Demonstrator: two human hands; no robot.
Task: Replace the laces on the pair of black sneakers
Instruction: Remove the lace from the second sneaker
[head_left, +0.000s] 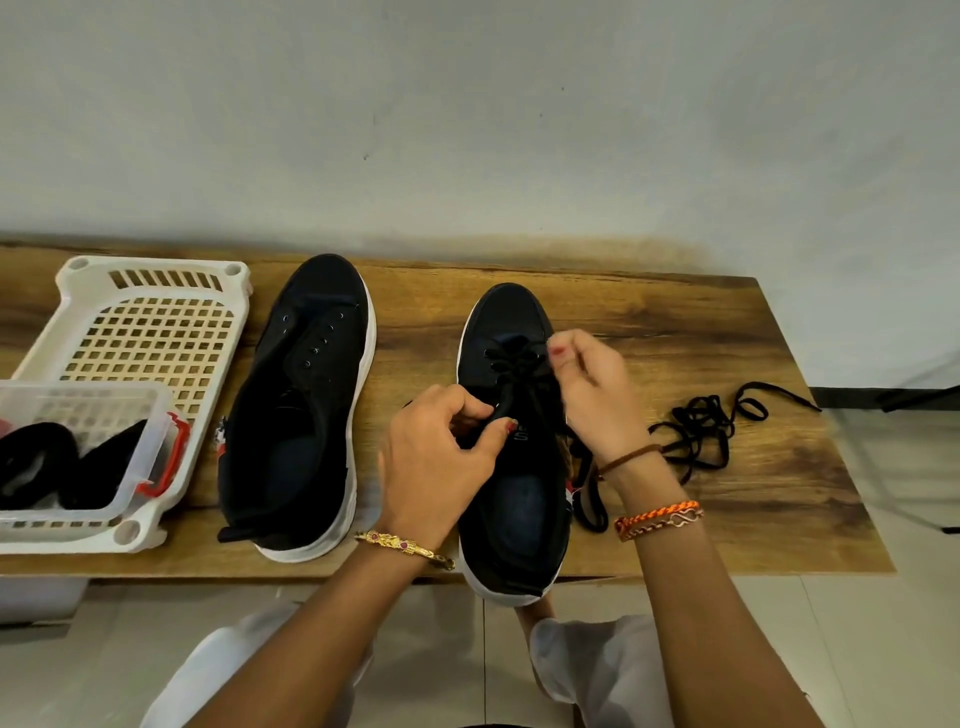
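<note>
Two black sneakers with white soles stand on a wooden table (675, 332), toes pointing away from me. The left sneaker (298, 400) has bare eyelets and no lace. The right sneaker (511, 499) carries a black lace (514, 358) crossed through its front eyelets. My left hand (441, 462) pinches the lace at the tongue. My right hand (592, 395) pinches the lace beside the right row of eyelets. A loose black lace (701, 431) lies tangled on the table to the right of that shoe.
A white slotted plastic basket (150, 332) sits at the table's left end. Inside it a clear box (130, 467) with red clips holds dark laces. The wall runs right behind the table. The right sneaker's heel overhangs the near edge above my knees.
</note>
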